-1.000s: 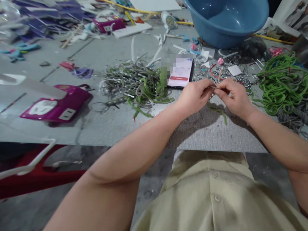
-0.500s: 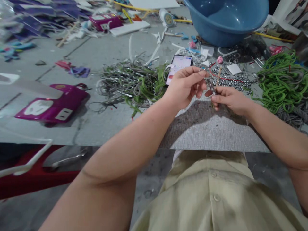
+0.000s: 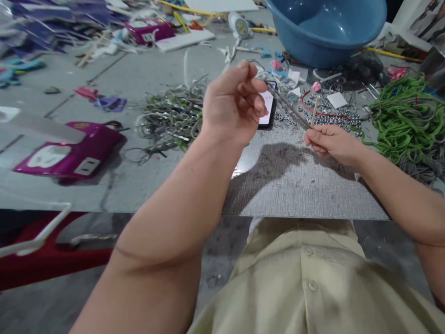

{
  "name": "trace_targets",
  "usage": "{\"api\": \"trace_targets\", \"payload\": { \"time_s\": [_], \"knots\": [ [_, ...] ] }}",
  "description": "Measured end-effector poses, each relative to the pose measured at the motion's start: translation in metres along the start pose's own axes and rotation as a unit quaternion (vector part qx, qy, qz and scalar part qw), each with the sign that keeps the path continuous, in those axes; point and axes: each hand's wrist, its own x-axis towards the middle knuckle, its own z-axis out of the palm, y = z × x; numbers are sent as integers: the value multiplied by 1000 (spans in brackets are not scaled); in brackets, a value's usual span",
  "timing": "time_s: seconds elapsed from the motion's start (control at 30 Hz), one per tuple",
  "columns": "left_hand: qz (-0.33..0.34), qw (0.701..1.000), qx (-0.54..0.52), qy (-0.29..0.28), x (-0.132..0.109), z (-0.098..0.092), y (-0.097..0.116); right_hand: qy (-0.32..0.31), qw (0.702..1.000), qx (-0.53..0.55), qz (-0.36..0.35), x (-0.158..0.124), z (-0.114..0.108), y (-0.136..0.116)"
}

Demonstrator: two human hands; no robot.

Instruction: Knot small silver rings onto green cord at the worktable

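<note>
My left hand [image 3: 233, 103] is raised above the table, fingers curled in a pinch on one end of a thin grey cord [image 3: 289, 111]. The cord runs taut, down and to the right, to my right hand [image 3: 330, 141]. That hand rests low on the grey mat [image 3: 278, 185], closed on the cord's other end and on a small wooden stick [image 3: 314, 111] that points up. A phone [image 3: 268, 104] with a lit screen lies just behind my left hand, partly hidden by it.
A heap of grey and green cords [image 3: 170, 120] lies left of the phone. A pile of green cords [image 3: 406, 118] sits at the right. Small metal rings [image 3: 330, 118] are scattered behind my right hand. A blue basin [image 3: 327, 28] stands at the back. A magenta case [image 3: 69, 153] is at left.
My left hand has lifted up and to the left, away from my right hand, drawing the grey cord out taut. My right hand has stayed low on the mat.
</note>
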Motion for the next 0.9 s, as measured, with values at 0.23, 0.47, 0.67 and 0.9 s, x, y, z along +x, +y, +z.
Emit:
{"api": "trace_targets", "payload": {
  "time_s": [0.23, 0.47, 0.67, 0.9],
  "knots": [
    [104, 993, 22, 41, 0, -4, 11, 28, 999, -32, 33, -2, -3, -3],
    [195, 977, 71, 50, 18, -19, 12, -5, 999, -31, 32, -2, -4, 0],
    [359, 926, 108, 45, 39, -36, 9, 50, 995, -82, 26, 0, -9, -4],
    [366, 899, 224, 88, 109, -90, 0, 398, 862, -312, -28, 4, -66, -2]
  ]
}}
